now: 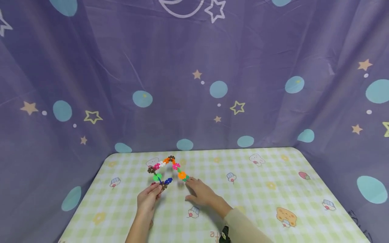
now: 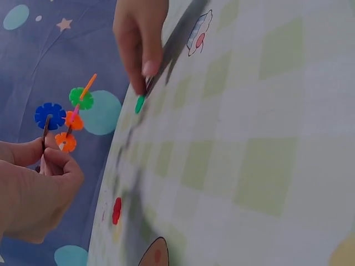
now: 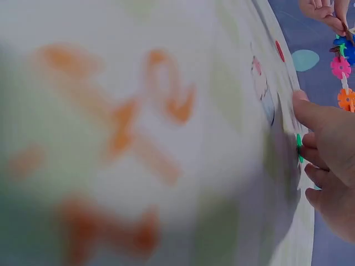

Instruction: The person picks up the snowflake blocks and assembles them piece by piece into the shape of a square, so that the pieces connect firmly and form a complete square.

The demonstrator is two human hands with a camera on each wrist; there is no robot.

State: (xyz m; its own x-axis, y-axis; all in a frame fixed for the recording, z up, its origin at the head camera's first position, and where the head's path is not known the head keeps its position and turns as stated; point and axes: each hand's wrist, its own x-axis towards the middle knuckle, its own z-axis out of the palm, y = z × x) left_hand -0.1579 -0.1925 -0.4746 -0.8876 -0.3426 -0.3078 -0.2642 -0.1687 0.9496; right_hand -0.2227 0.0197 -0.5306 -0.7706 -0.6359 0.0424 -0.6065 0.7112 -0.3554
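My left hand (image 1: 149, 199) pinches a brown snowflake-shaped plastic disc (image 1: 164, 186) near one end of a linked, multicoloured chain of discs. The chain arches up from that hand; a blue disc (image 2: 50, 116) sits right by the pinched one. Its other end, an orange disc (image 1: 182, 175), hangs near my right hand. With fingers stretched down to the tabletop and thumb apart, my right hand (image 1: 200, 193) reaches a green disc (image 2: 140, 104), which stands at its fingertips. Whether the fingers touch it is hard to tell.
A loose red disc (image 2: 116, 211) lies on the table, partly hidden behind my left hand in the head view. The checked tablecloth (image 1: 258, 189) carries printed pictures. A purple curtain (image 1: 182, 50) rises behind the table and along both sides.
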